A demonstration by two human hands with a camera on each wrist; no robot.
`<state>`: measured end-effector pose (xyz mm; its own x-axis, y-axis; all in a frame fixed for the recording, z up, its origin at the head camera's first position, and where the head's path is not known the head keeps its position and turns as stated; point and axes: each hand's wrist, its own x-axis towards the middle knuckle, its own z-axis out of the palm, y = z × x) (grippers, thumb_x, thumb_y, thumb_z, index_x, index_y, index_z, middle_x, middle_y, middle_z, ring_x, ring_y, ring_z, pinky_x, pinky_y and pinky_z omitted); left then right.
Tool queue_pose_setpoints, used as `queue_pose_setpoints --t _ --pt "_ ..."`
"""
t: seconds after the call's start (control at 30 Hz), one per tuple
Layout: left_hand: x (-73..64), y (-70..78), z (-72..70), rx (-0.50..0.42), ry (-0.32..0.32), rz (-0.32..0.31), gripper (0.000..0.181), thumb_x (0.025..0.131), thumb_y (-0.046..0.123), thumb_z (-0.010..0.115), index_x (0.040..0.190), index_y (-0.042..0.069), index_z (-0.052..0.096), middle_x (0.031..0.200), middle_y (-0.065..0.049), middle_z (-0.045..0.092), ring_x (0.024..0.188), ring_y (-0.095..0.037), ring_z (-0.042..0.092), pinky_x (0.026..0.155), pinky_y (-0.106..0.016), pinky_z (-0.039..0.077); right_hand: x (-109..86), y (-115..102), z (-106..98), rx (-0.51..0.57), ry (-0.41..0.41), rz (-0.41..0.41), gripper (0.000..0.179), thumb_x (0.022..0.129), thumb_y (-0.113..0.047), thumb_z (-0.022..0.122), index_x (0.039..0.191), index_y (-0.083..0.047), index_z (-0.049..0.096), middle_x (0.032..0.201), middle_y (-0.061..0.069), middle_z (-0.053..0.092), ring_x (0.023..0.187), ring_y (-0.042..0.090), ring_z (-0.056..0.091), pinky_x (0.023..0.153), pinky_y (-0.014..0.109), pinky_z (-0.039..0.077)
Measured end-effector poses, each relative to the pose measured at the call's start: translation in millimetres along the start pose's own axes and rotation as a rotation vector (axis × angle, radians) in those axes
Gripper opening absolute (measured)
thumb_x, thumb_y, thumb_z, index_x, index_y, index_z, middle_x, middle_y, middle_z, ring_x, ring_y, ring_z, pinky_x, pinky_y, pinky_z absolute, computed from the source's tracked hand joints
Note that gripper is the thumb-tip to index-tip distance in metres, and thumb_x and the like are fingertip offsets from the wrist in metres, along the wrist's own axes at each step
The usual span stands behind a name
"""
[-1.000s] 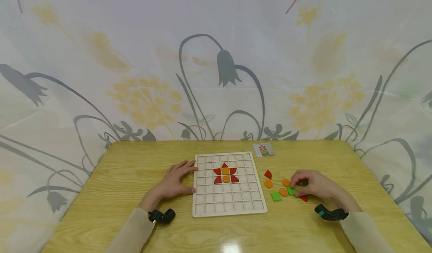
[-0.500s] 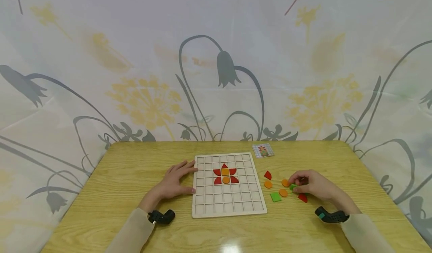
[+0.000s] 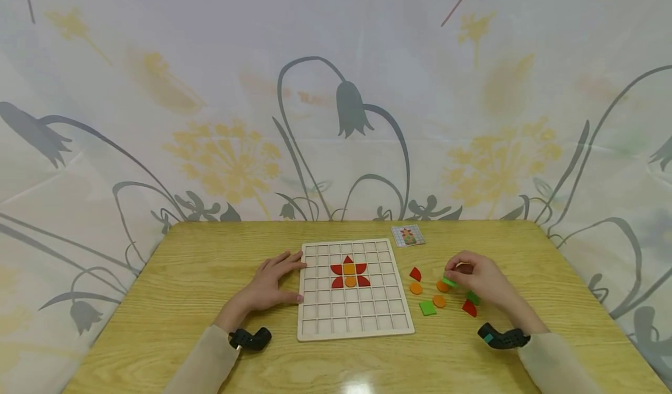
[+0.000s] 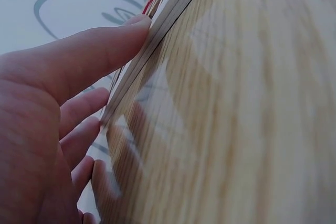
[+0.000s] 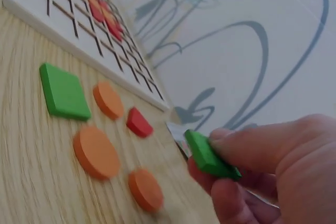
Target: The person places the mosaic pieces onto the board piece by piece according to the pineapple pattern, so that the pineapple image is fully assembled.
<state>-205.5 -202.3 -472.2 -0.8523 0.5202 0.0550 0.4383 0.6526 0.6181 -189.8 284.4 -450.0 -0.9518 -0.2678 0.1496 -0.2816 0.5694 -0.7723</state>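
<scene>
My right hand [image 3: 480, 277] pinches a green square tile [image 5: 209, 155] between thumb and fingers, raised above the table to the right of the board. On the table's middle lies a white grid board [image 3: 357, 324]; several red pieces, an orange square [image 3: 349, 269] and an orange disc [image 3: 350, 281] form a flower shape in its cells. My left hand [image 3: 273, 283] rests at the board's left edge, its fairly straight fingers and thumb [image 4: 121, 38] touching the rim.
Beside the board lie a green square [image 5: 64, 92], several orange discs [image 5: 97, 152] and a red quarter-round piece [image 3: 416, 274]. Another red piece [image 3: 469, 308] and a green piece [image 3: 473, 297] lie under the right wrist. A picture card [image 3: 408, 236] sits behind the board's right corner.
My right hand has picked up the green square tile from the table and lifted it slightly. A green piece behind it now shows. My left hand has stayed at the board's edge.
</scene>
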Motion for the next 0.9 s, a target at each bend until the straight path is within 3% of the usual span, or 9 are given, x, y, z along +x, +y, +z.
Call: queue_pose_setpoints --t 0.1,0.2,0.43,0.7,0.9 --pt "-0.6 -0.1 0.3 -0.006 0.002 -0.003 0.071 0.083 0.041 0.079 0.145 0.016 0.054 0.161 -0.004 0.031 0.15 -0.035 0.014 0.114 -0.064 0.003 3.4 -4.1 9.9 -0.013 0.053 -0.024 0.004 0.092 -0.016 0.074 0.091 -0.012 0.074 0.092 0.001 0.066 0.074 0.011 0.062 0.063 0.027 0.053" --pt "-1.2 -0.4 0.6 -0.016 0.003 -0.008 0.071 0.083 0.041 0.079 0.145 0.016 0.054 0.161 -0.004 0.031 0.15 -0.035 0.014 0.114 -0.064 0.003 5.5 -9.1 19.9 0.039 0.063 -0.053 0.006 0.091 -0.016 0.075 0.094 -0.011 0.076 0.096 0.004 0.066 0.079 0.011 0.063 0.067 0.026 0.054" --pt "-0.7 -1.6 1.3 0.0 0.002 0.005 0.071 0.083 0.041 0.079 0.144 0.016 0.055 0.161 -0.004 0.031 0.15 -0.036 0.015 0.113 -0.065 0.004 9.4 -22.4 42.3 0.225 -0.028 -0.019 0.023 0.087 -0.009 0.077 0.108 -0.001 0.073 0.114 0.016 0.062 0.095 0.013 0.068 0.08 0.025 0.056" --pt "0.4 2.9 -2.7 -0.002 0.0 0.015 0.07 0.084 0.04 0.078 0.144 0.013 0.054 0.161 -0.006 0.032 0.149 -0.038 0.016 0.114 -0.065 0.005 18.0 -42.9 71.7 0.209 -0.115 -0.053 0.021 0.087 -0.008 0.077 0.108 -0.003 0.073 0.111 0.014 0.068 0.091 0.017 0.068 0.076 0.027 0.057" --pt "0.2 2.3 -1.8 0.009 0.001 0.014 0.07 0.084 0.04 0.079 0.144 0.014 0.055 0.161 -0.006 0.031 0.149 -0.038 0.016 0.113 -0.065 0.006 25.1 -55.0 95.7 0.2 -0.155 -0.134 0.018 0.085 -0.007 0.079 0.102 -0.003 0.075 0.109 0.012 0.064 0.092 0.022 0.068 0.078 0.026 0.057"
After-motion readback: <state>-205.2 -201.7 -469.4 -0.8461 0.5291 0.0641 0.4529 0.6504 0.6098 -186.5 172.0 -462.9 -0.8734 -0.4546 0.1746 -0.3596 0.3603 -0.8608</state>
